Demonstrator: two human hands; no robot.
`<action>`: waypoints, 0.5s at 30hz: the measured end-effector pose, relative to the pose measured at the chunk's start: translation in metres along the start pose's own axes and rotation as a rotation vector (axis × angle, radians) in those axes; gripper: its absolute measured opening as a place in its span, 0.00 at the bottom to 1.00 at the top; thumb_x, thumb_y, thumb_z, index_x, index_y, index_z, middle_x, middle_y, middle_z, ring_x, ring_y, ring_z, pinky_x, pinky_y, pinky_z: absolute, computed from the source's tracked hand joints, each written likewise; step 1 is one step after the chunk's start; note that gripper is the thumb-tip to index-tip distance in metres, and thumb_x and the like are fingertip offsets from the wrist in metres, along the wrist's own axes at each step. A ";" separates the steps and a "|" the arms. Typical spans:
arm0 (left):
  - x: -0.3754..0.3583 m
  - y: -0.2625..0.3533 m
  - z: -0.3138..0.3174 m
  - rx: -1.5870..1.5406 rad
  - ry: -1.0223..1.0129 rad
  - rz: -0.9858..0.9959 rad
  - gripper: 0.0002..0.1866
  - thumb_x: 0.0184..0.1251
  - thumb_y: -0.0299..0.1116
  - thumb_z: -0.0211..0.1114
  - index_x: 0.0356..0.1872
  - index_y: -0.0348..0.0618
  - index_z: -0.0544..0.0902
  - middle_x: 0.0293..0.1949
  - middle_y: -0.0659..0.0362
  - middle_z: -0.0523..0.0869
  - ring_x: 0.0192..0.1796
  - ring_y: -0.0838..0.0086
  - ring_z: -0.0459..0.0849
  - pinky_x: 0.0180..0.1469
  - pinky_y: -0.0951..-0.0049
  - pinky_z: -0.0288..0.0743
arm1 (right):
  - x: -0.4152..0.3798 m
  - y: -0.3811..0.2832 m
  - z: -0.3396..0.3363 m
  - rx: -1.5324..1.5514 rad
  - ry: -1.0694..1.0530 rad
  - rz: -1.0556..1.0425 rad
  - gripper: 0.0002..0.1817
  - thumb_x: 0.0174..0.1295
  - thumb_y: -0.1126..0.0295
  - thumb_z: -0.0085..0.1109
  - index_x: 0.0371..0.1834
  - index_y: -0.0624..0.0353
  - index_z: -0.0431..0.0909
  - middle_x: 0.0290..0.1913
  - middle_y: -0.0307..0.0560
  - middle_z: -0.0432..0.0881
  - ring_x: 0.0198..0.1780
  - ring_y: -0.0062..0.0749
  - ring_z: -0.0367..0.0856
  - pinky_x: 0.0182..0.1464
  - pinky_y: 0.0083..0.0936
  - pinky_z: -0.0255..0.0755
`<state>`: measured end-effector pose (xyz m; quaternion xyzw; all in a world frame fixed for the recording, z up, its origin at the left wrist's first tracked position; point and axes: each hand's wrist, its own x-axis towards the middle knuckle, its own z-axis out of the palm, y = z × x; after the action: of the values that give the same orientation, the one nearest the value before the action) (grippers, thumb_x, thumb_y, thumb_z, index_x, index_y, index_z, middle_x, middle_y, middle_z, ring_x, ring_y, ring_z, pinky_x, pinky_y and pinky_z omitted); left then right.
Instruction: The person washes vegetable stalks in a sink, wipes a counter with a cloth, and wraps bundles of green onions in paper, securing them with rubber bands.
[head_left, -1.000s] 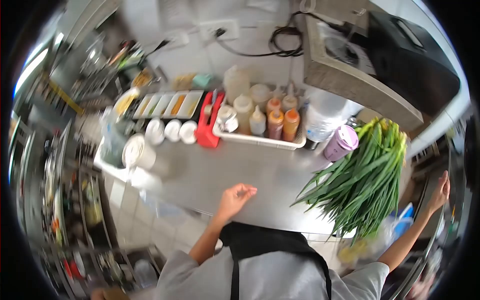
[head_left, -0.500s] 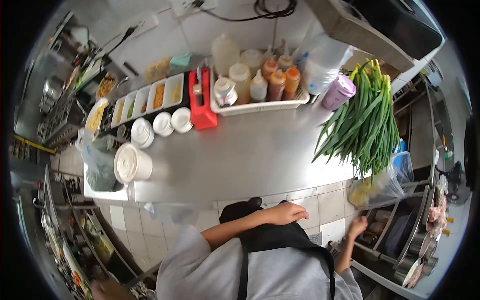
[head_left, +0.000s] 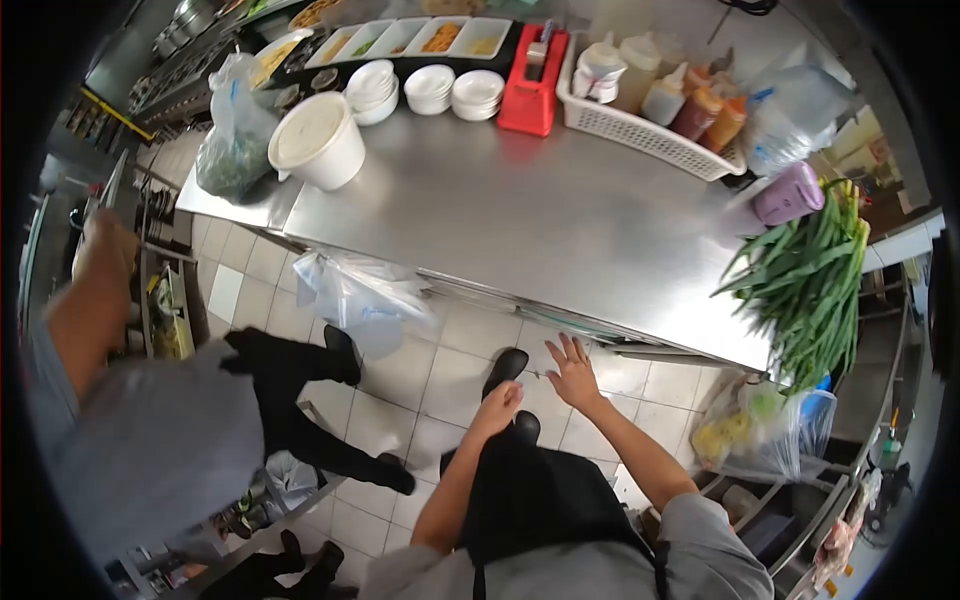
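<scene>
Both my hands are in front of the black apron [head_left: 540, 490], below the front edge of the steel counter [head_left: 450, 200]. My left hand [head_left: 497, 408] is closed, fingertips pressed together; what it holds, if anything, is too small to make out. Just to its right, my right hand [head_left: 573, 370] is open with fingers spread and nothing in it. The two hands are apart and touch neither the counter nor each other. Clear plastic bags [head_left: 360, 290] hang at the counter's front edge, left of my hands.
A lidded white tub [head_left: 320, 145], stacked white bowls [head_left: 430, 88], a red dispenser [head_left: 532, 85], a basket [head_left: 650, 135] of sauce bottles and green onions [head_left: 805, 290] stand on the counter. A co-worker [head_left: 170, 440] is close at the left; another person's legs show below.
The view has shifted, and the co-worker has come in at the left. My right hand has come in from the far right beside my left hand, and its fingers have spread.
</scene>
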<state>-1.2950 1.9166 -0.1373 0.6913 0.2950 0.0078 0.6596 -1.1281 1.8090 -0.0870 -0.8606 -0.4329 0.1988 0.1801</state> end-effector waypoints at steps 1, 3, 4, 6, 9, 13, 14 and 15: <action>-0.017 -0.023 0.001 -0.001 0.050 -0.032 0.16 0.67 0.39 0.56 0.47 0.37 0.74 0.40 0.50 0.82 0.44 0.66 0.82 0.47 0.71 0.73 | 0.018 -0.002 0.006 -0.027 0.062 -0.064 0.35 0.48 0.68 0.62 0.63 0.52 0.61 0.66 0.56 0.57 0.66 0.59 0.54 0.61 0.49 0.58; -0.056 -0.051 0.004 -0.044 0.093 -0.120 0.17 0.67 0.39 0.55 0.46 0.35 0.74 0.40 0.52 0.82 0.42 0.68 0.81 0.46 0.72 0.73 | 0.038 -0.010 0.023 -0.050 0.136 -0.172 0.38 0.47 0.71 0.62 0.65 0.55 0.58 0.67 0.57 0.55 0.66 0.60 0.54 0.61 0.50 0.58; -0.070 -0.077 0.011 -0.109 0.123 -0.138 0.18 0.67 0.41 0.55 0.47 0.34 0.74 0.40 0.52 0.82 0.43 0.68 0.81 0.46 0.73 0.72 | 0.052 -0.012 0.029 -0.059 0.163 -0.231 0.39 0.47 0.72 0.62 0.65 0.57 0.57 0.68 0.57 0.53 0.66 0.60 0.53 0.61 0.50 0.58; -0.099 -0.118 0.025 -0.161 0.123 -0.234 0.23 0.68 0.45 0.54 0.51 0.32 0.73 0.43 0.50 0.82 0.45 0.68 0.81 0.48 0.74 0.72 | 0.074 -0.016 0.048 -0.099 0.208 -0.301 0.42 0.47 0.72 0.63 0.67 0.58 0.53 0.70 0.59 0.49 0.66 0.63 0.53 0.63 0.49 0.55; -0.125 -0.179 0.053 -0.280 0.173 -0.343 0.26 0.68 0.48 0.52 0.51 0.33 0.72 0.49 0.48 0.80 0.52 0.65 0.79 0.53 0.72 0.71 | 0.111 -0.024 0.067 -0.262 0.339 -0.312 0.47 0.47 0.69 0.65 0.70 0.55 0.48 0.70 0.60 0.48 0.66 0.60 0.53 0.64 0.53 0.51; -0.142 -0.216 0.066 -0.325 0.189 -0.393 0.25 0.68 0.48 0.52 0.51 0.34 0.72 0.50 0.48 0.79 0.54 0.62 0.78 0.54 0.71 0.69 | 0.167 -0.036 0.064 -0.398 0.539 -0.316 0.27 0.57 0.57 0.57 0.59 0.55 0.66 0.37 0.59 0.78 0.31 0.52 0.79 0.29 0.43 0.73; -0.146 -0.222 0.069 -0.342 0.215 -0.399 0.22 0.69 0.44 0.52 0.50 0.32 0.72 0.49 0.49 0.79 0.53 0.66 0.78 0.53 0.74 0.69 | 0.174 -0.049 0.057 -0.311 0.463 -0.154 0.21 0.59 0.55 0.55 0.51 0.56 0.72 0.36 0.58 0.77 0.33 0.52 0.78 0.32 0.43 0.74; -0.145 -0.230 0.073 -0.359 0.242 -0.396 0.19 0.70 0.39 0.53 0.49 0.30 0.72 0.48 0.50 0.79 0.53 0.70 0.78 0.53 0.77 0.69 | 0.186 -0.054 0.056 -0.319 0.757 -0.380 0.18 0.60 0.55 0.53 0.45 0.57 0.74 0.33 0.57 0.77 0.33 0.52 0.78 0.33 0.42 0.74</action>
<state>-1.4771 1.7800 -0.3029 0.4865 0.4946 0.0133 0.7201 -1.0904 1.9988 -0.1433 -0.7951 -0.5120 -0.2357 0.2238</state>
